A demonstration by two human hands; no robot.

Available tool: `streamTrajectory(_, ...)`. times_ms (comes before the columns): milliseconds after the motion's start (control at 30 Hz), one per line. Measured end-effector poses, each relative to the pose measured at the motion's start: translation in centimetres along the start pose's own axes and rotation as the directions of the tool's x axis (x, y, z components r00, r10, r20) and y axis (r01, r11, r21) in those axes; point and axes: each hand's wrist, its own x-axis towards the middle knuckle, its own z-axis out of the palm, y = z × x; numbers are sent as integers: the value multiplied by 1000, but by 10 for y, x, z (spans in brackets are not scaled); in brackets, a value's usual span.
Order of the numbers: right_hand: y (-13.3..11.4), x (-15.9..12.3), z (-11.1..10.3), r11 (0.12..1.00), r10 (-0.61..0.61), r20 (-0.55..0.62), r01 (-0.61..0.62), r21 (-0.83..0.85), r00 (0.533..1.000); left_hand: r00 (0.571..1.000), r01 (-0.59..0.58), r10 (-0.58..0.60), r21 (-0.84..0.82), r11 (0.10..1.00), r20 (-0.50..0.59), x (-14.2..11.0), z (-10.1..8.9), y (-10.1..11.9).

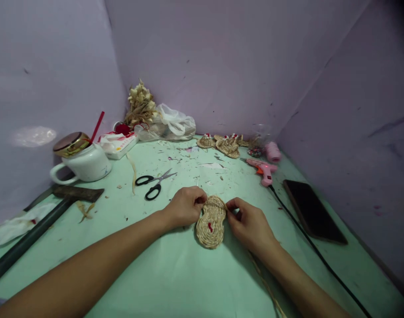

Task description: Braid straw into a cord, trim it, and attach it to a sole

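Note:
A small woven straw slipper [211,222] lies on the pale green table [175,274], with a red mark on its sole. My left hand [184,206] pinches the left side of its toe strap, fingers curled. My right hand [248,223] pinches the right side of the same strap. A loose straw strand [266,287] trails along my right forearm.
Black-handled scissors [154,182] lie behind the slipper. A hammer [43,225] and a white lidded mug [81,160] sit at the left. A pink glue gun [263,170] with a black cord [318,254], a dark phone [313,212], finished straw slippers [226,145], and a plastic bag [170,123] stand further back.

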Motion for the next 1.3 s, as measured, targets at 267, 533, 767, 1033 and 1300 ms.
streamTrajectory(267,0,0,0,999,15,-22,-16,-35,1000,1000,3,-3,-5,1000,14,0,1,0)
streamTrajectory(533,0,0,0,998,3,-19,-4,-55,1000,1000,-2,2,6,1000,17,0,2,-2)
streamTrajectory(767,-1,0,-1,1000,24,-1,-24,-19,1000,1000,-16,16,3,1000,11,0,1,-1)
streamTrajectory(1033,1,1,-1,1000,10,-8,-11,-22,1000,1000,-27,27,32,999,4,-2,1,0)
streamTrajectory(1300,2,1,0,1000,-3,-3,3,-6,1000,1000,24,-24,9,1000,14,-2,0,0)
